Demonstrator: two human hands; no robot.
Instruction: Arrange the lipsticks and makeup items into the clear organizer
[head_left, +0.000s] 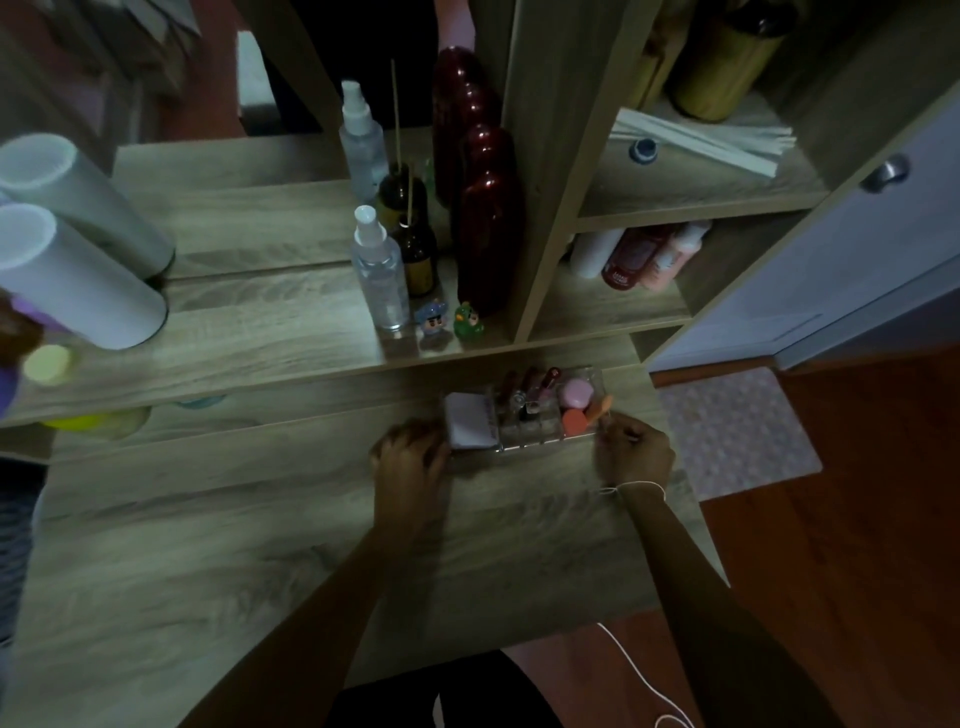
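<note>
The left hand is curled, with its fingers bent in against the left end of the clear organizer. It touches the end by the white pad, but I cannot tell if it really grips. The right hand is curled too, with fingers close together at the organizer's right end, next to an orange brush. It is too dark to tell if the hand pinches the brush.

The organizer sits on the wooden desk, just in front of the raised shelf. Its long side runs left to right — tipped up a little on the right.

Inside, dark red lipsticks stand in the middle slots, leaning back. A round pink case and a round orange case lie on the right — the pink one behind.
</note>
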